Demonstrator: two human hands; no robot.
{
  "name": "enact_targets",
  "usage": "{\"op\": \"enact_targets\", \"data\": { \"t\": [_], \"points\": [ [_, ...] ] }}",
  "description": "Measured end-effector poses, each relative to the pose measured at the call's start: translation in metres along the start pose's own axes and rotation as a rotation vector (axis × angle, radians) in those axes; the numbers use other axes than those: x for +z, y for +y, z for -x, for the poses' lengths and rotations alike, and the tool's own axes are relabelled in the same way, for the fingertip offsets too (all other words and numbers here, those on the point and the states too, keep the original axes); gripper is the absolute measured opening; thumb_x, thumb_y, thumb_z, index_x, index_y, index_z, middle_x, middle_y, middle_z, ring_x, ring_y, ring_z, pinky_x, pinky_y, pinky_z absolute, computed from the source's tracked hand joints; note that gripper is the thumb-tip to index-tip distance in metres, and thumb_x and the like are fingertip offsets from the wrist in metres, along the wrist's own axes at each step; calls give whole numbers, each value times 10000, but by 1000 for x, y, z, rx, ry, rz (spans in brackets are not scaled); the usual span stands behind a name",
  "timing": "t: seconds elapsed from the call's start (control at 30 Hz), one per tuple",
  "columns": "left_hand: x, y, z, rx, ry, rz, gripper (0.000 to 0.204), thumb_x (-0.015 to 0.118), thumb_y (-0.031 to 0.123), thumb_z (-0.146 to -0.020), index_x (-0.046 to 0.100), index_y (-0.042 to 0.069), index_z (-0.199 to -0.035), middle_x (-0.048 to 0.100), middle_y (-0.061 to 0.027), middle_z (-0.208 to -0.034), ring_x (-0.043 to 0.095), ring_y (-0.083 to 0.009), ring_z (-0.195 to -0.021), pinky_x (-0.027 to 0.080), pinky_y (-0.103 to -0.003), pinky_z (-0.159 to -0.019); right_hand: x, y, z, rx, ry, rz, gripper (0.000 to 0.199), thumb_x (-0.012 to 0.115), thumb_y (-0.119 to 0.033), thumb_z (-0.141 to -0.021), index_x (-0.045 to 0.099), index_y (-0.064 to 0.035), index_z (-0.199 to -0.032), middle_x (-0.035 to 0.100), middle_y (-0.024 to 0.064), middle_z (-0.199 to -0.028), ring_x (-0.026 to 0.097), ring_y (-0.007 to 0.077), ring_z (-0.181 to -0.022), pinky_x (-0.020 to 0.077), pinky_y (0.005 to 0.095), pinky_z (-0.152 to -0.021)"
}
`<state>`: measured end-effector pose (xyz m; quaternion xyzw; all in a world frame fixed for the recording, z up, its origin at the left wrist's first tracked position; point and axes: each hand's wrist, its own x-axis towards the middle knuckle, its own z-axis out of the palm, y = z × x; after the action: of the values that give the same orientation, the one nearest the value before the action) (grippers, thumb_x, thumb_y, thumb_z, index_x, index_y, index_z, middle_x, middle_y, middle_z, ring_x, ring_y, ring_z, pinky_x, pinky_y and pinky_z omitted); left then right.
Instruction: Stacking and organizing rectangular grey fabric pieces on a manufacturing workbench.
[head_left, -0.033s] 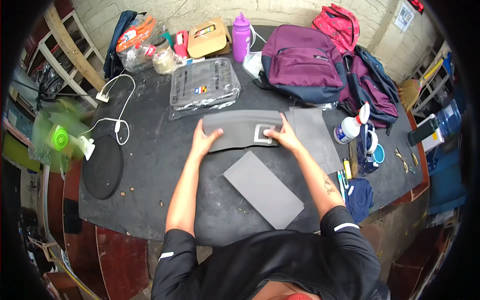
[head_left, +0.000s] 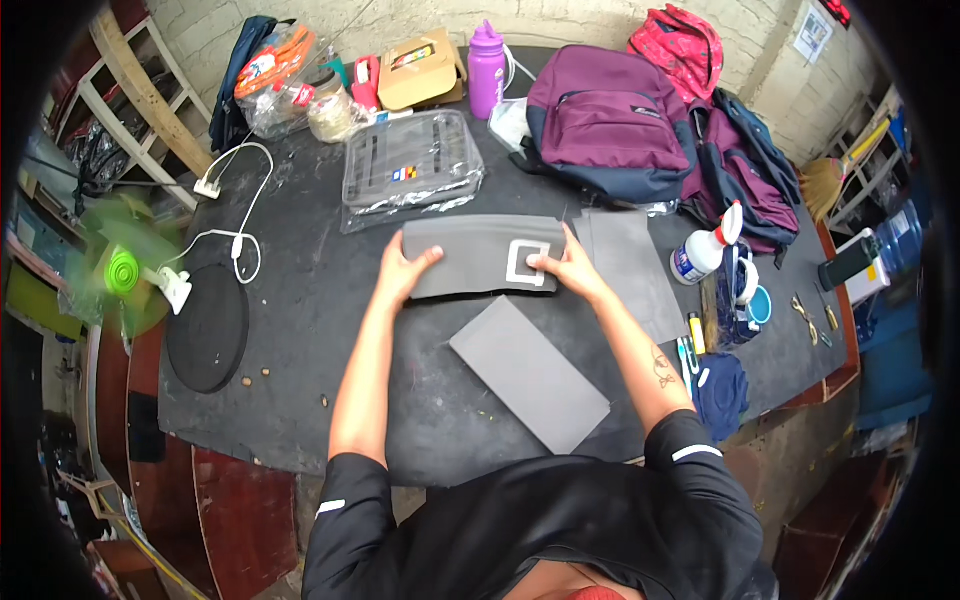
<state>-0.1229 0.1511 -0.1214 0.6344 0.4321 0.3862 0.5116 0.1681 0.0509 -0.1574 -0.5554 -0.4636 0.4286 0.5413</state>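
Between my two hands is a grey sheet, wide and slightly bowed, with a white square outline near its right end. My left hand grips the left end, thumb on top and fingers behind or under it. At the right end, my right hand does the same, its thumb beside the white outline. The fingers beneath are hidden. Closer to my body, a second grey rectangular panel lies aslant on the black table. More flat grey sheets lie just right of my right hand.
A clear plastic-wrapped case, a purple bottle and a maroon backpack stand farther back. On the right are a spray bottle and a dark blue cloth. A spinning green fan and a black disc are left.
The held grey sheet has tilted slightly, and its near edge sits a little lower, with less dark gap beneath. Both hands keep their grip. The whole view has shifted slightly.
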Motion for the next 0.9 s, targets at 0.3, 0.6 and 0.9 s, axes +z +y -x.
{"op": "enact_targets", "data": {
  "t": [0.3,0.6,0.9],
  "points": [
    [-178,80,2,-346,-457,-238,576,837,299,-693,609,-20,-1115,680,-78,-967,648,-154,-839,523,-303,-775,160,-117,102,426,-300,-498,722,764,-185,-771,302,39,-1278,543,193,-1181,571,286,-1094,499,474,-883],
    [-195,14,27,-644,-699,-965,634,887,310,-575,659,30,-1095,687,-122,-999,655,-222,-948,503,-384,-850,290,-42,193,773,-211,-870,748,712,-26,-811,180,24,-1333,407,204,-1308,501,332,-1180,433,544,-996],
    [-185,19,52,-420,-397,-1132,1127,897,187,-485,307,216,-1446,401,-204,-1384,400,-375,-1297,378,-456,-1060,236,-57,197,744,-577,-366,795,798,-258,-753,309,32,-1309,531,176,-1144,541,235,-1053,459,389,-909]
  ]
}}
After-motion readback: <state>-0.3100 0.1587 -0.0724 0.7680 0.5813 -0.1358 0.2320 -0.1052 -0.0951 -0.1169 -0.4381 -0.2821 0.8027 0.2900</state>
